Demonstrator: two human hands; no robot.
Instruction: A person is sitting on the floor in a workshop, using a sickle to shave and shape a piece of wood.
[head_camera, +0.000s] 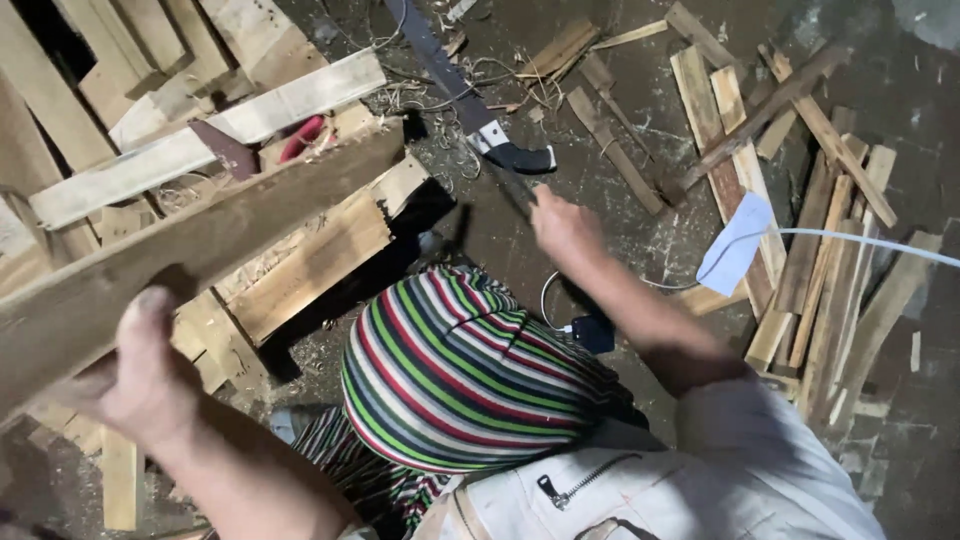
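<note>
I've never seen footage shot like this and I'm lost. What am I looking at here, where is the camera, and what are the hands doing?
There is no machine here. The one picture comes from a camera worn on a person's head, looking down past their striped clothing at their own two bare hands.

The left hand grips the near end of a long wooden plank, which slants up and away over a stack of boards.

The right hand is blurred and holds nothing; it is stretched out toward a large knife with a black handle lying on the dark floor. Whether it touches the handle I cannot tell.

To the right lies a loose pile of thin wood strips, with a white cable running over them. Shavings and scraps are scattered about.
</note>
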